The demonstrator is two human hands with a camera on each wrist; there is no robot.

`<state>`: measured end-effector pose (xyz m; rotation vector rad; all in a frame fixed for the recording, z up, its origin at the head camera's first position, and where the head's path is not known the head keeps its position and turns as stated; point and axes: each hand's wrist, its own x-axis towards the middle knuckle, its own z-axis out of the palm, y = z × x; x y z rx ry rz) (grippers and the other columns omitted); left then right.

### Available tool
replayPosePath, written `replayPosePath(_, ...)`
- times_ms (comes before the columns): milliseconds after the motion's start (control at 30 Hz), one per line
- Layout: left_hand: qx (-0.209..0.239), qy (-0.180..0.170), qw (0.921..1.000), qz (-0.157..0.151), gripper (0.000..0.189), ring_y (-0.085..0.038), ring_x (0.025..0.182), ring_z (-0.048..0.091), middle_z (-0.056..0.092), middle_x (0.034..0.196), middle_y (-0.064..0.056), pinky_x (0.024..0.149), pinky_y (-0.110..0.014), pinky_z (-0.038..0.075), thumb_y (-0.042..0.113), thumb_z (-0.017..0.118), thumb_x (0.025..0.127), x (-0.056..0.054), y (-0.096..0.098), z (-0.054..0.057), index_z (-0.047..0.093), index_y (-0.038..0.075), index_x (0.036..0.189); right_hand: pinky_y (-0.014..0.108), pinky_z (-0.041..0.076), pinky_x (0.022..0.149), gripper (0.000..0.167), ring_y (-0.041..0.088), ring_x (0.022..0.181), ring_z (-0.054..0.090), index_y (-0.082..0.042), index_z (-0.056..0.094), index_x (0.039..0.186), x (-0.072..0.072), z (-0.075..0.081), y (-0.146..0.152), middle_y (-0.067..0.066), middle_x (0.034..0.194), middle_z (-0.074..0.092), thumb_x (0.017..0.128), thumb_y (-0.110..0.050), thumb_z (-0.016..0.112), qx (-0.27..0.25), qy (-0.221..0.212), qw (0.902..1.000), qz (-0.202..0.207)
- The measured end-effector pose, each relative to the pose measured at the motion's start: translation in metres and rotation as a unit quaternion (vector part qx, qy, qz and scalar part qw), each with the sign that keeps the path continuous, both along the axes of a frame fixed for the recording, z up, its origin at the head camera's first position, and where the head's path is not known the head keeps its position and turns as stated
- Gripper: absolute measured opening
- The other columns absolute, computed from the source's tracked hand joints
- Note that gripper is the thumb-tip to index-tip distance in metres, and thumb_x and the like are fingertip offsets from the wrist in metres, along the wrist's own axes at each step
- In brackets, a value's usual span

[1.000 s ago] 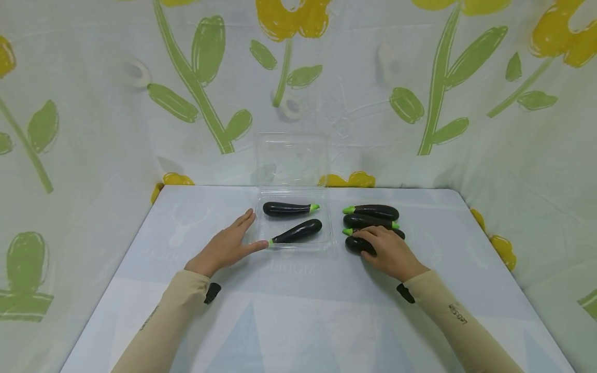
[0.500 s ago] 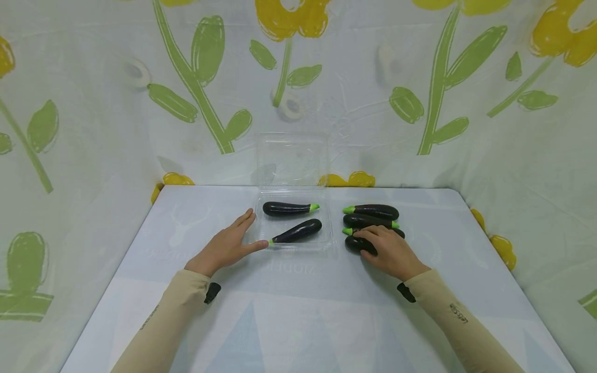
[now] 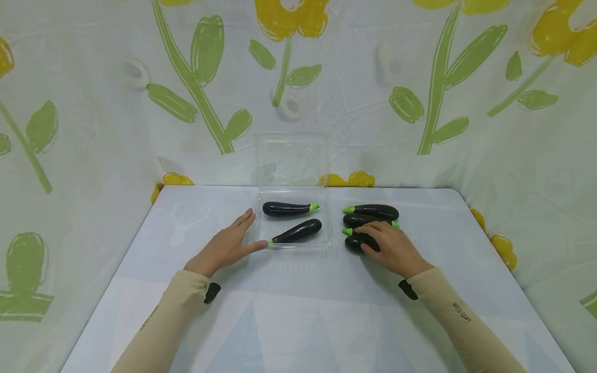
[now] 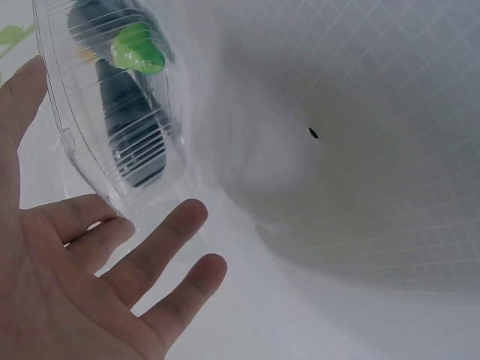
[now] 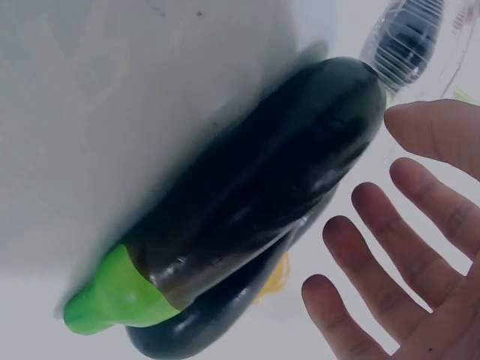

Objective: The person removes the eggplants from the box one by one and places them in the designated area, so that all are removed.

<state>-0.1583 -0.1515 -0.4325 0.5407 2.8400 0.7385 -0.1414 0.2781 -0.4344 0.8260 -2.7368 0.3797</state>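
My left hand [image 3: 228,246] has its fingers spread at the left side of a clear plastic clamshell box [image 3: 330,225], the thumb at its front left corner. Two dark eggplants lie in the box: the back one [image 3: 285,209] level, the front one [image 3: 298,231] slanted. My right hand [image 3: 392,248] is over the near end of several eggplants laid in a row to the right of the box. In the right wrist view, its extended fingers [image 5: 390,255] stand apart from the nearest eggplant [image 5: 255,172], with the thumb close by its rounded end. The hand partly hides the nearer eggplants in the head view.
The box's transparent lid [image 3: 293,160] stands raised at the back. A farther eggplant [image 3: 377,211] with a green stem tops the row. The white table [image 3: 298,321] ends at a flower-printed curtain [image 3: 336,93] on the back and sides.
My right hand has shifted slightly up and to the right, uncovering more of the nearest eggplant. My left hand and the box have stayed in place.
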Motion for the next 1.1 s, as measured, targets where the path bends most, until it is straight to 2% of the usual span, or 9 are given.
replayPosePath(367, -0.002, 0.005, 1.0, -0.002, 0.103, -0.033, 0.151, 0.025, 0.014, 0.169, -0.007, 0.118, -0.055, 0.028, 0.071, 0.058, 0.09, 0.0, -0.001, -0.002, 0.022, 0.006, 0.162, 0.053, 0.053, 0.094, 0.044, 0.031, 0.119, 0.06, -0.012, 0.067, 0.13, -0.006, 0.011, -0.006, 0.012, 0.128, 0.064, 0.088, -0.02, 0.081, -0.002, 0.006, 1.0, 0.005)
replayPosePath(533, -0.001, 0.004, 1.0, -0.003, 0.103, -0.032, 0.152, 0.024, 0.015, 0.169, -0.007, 0.118, -0.054, 0.028, 0.071, 0.058, 0.091, 0.0, -0.001, -0.001, 0.022, 0.006, 0.162, 0.052, 0.052, 0.097, 0.047, 0.032, 0.122, 0.06, -0.013, 0.064, 0.134, -0.008, 0.02, -0.012, 0.012, 0.133, 0.062, 0.09, -0.021, 0.08, -0.007, -0.008, 0.9999, 0.009)
replayPosePath(767, -0.002, 0.001, 1.0, -0.001, 0.103, -0.032, 0.152, 0.024, 0.014, 0.169, -0.007, 0.118, -0.055, 0.028, 0.071, 0.058, 0.091, 0.0, -0.001, 0.001, 0.022, 0.007, 0.162, 0.05, 0.051, 0.1, 0.055, 0.033, 0.124, 0.059, -0.011, 0.058, 0.141, -0.013, 0.03, -0.026, 0.013, 0.138, 0.059, 0.091, -0.02, 0.079, -0.021, -0.02, 0.9993, 0.023)
replayPosePath(967, -0.002, -0.002, 1.0, 0.005, 0.098, -0.032, 0.152, 0.022, 0.013, 0.17, -0.005, 0.119, -0.055, 0.027, 0.064, 0.062, 0.093, 0.0, -0.001, 0.0, 0.021, 0.008, 0.162, 0.048, 0.053, 0.096, 0.061, 0.029, 0.123, 0.059, -0.017, 0.05, 0.148, -0.017, 0.034, -0.042, 0.01, 0.14, 0.057, 0.093, -0.023, 0.076, -0.026, -0.037, 0.9988, 0.018)
replayPosePath(1100, -0.001, 0.0, 1.0, 0.005, 0.098, -0.032, 0.152, 0.023, 0.014, 0.169, -0.006, 0.119, -0.055, 0.027, 0.063, 0.063, 0.093, 0.0, -0.001, 0.0, 0.022, 0.007, 0.162, 0.047, 0.053, 0.097, 0.061, 0.028, 0.122, 0.059, -0.018, 0.049, 0.149, -0.022, 0.034, -0.053, 0.008, 0.141, 0.056, 0.094, -0.026, 0.075, -0.023, -0.032, 0.9988, 0.028)
